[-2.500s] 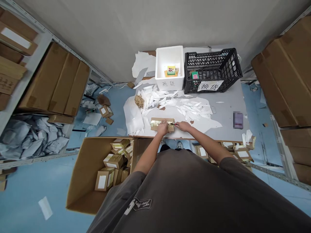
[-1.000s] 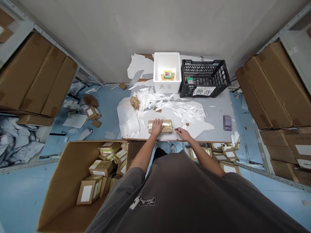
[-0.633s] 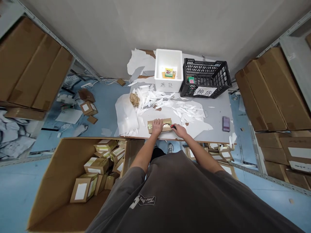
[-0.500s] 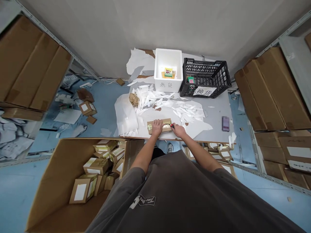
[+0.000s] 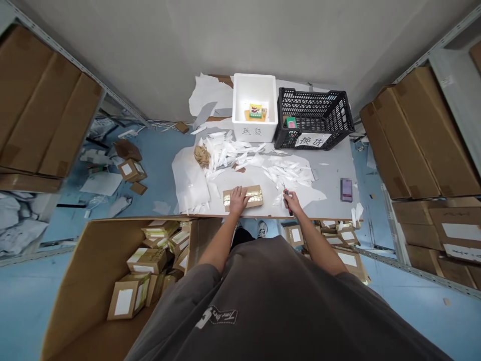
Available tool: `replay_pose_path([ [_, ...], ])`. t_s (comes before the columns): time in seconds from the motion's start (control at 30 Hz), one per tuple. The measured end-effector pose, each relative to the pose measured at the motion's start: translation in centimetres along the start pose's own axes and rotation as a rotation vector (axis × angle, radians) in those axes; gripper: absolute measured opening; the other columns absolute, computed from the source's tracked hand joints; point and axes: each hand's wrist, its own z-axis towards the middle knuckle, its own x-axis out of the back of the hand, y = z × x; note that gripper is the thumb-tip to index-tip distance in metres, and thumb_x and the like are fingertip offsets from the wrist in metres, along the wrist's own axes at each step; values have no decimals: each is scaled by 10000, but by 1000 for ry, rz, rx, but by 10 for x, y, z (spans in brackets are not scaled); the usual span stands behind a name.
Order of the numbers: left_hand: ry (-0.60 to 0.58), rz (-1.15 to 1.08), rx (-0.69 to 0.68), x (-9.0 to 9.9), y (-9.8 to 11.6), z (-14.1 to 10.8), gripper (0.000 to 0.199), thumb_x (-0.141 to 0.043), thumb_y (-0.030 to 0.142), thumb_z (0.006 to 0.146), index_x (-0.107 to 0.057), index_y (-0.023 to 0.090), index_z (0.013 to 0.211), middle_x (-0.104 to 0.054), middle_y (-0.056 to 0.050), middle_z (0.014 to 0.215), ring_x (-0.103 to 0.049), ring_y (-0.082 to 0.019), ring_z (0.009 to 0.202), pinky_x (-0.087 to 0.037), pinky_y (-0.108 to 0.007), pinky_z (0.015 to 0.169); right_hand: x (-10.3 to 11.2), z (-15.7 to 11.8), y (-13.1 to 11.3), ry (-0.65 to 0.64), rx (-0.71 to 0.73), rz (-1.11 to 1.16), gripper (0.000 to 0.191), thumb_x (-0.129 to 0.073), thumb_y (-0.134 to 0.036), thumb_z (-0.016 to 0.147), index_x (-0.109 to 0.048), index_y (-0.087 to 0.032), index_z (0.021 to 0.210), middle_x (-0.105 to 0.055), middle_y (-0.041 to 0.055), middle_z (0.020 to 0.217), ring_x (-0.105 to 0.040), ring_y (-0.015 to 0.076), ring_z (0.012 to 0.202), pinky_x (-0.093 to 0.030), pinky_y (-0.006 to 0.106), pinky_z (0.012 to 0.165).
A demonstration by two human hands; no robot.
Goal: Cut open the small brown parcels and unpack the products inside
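A small cardboard box (image 5: 255, 196) with shiny clear tape along its top lies near the front edge of the table. My left hand (image 5: 239, 200) rests on the left half of it, fingers stretched flat across the top. To the right of the box, apart from it, my right hand (image 5: 293, 201) is closed around a red-and-black utility knife (image 5: 286, 192). The thin blade points away from me, over white paper scraps. Part of the handle is hidden by my fingers.
White paper scraps (image 5: 287, 170) cover the middle of the table. Behind stand a white foam box (image 5: 255, 131) and a black plastic crate (image 5: 281, 135). A phone (image 5: 346, 190) lies at right. A large carton (image 5: 78, 281) of taped boxes is at lower left.
My right hand has moved right with the knife, away from the box, and the blade now shows. My left hand stays on the box. The whole view has shifted slightly.
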Motion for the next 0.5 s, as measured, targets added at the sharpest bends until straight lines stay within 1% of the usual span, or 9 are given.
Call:
replay_pose_path([
  [0.07, 0, 7, 5, 1, 0, 1, 548, -658, 575, 1019, -688, 251, 1460, -569, -180, 1621, -382, -378, 1614, -205, -599, 1357, -7, -3, 12, -23, -18, 87, 557, -751, -630, 773, -357, -312, 1004, -574, -137, 605, -426, 108, 409, -321, 208, 424],
  [0.17, 18, 30, 17, -1, 4, 1, 521, -666, 522, 1023, -695, 235, 1457, -570, -195, 1611, -394, -386, 1597, -226, -602, 1347, -20, -7, 26, -61, -43, 175, 531, -707, -650, 801, -353, -308, 1000, -613, -112, 636, -486, 117, 427, -382, 221, 435],
  [0.23, 54, 56, 49, -6, 11, 0, 499, -655, 486, 1033, -699, 219, 1453, -570, -208, 1601, -401, -386, 1583, -238, -597, 1339, -38, -11, 33, -74, -74, 194, 514, -699, -641, 812, -362, -306, 1008, -571, -122, 615, -481, 119, 435, -389, 221, 438],
  [0.3, 95, 91, 94, -13, 20, -3, 492, -635, 473, 1047, -694, 210, 1459, -571, -215, 1589, -410, -383, 1566, -255, -592, 1327, -63, -14, 39, -76, -100, 170, 540, -755, -617, 787, -385, -304, 1026, -512, -139, 609, -453, 113, 442, -384, 219, 438],
  [0.37, 131, 128, 134, -20, 28, -9, 497, -611, 469, 1061, -681, 205, 1477, -573, -219, 1576, -420, -378, 1549, -275, -585, 1313, -90, -15, 41, -31, -104, 105, 588, -828, -587, 742, -410, -301, 1042, -497, -134, 646, -463, 118, 477, -399, 231, 449],
  [0.4, 147, 144, 152, -23, 30, -13, 503, -602, 467, 1065, -673, 203, 1488, -571, -221, 1573, -424, -378, 1543, -283, -583, 1308, -102, -13, 41, 10, -95, 66, 601, -848, -575, 728, -420, -298, 1046, -512, -120, 677, -493, 130, 514, -420, 242, 466],
  [0.5, 164, 194, 207, -25, 33, -27, 522, -588, 448, 1069, -646, 194, 1522, -534, -232, 1602, -427, -393, 1535, -303, -589, 1291, -127, 2, 28, 126, -26, -63, 569, -834, -557, 744, -437, -290, 1053, -593, -59, 791, -610, 188, 705, -508, 283, 594],
])
